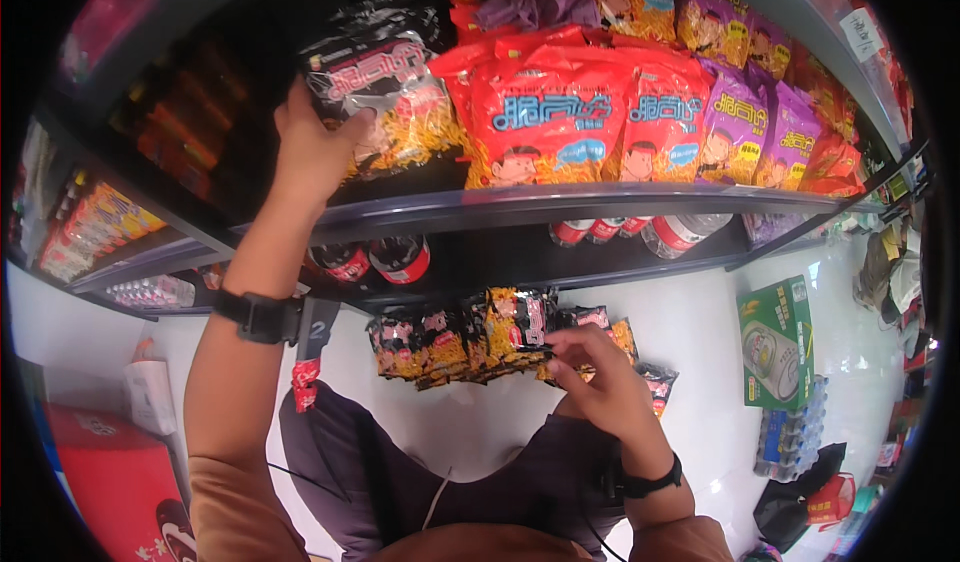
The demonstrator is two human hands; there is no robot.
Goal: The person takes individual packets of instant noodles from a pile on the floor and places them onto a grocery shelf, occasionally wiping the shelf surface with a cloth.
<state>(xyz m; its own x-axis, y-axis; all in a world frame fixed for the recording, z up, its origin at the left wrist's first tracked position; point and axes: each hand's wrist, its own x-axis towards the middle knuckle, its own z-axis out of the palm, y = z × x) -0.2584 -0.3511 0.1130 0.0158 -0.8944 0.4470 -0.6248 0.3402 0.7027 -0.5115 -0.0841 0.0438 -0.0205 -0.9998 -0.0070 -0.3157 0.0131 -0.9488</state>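
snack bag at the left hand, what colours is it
The snack bag is black and yellow-orange with pink lettering, clearest in the head view.

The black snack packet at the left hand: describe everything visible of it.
The black snack packet looks like glossy, crinkled plastic film, with pink lettering above a golden noodle-like picture. It looks full and sealed, though its far side is hidden. It faces the camera on the shelf, left of the red packets; whether it touches them is unclear. The left hand grasps its left side, thumb across the front.
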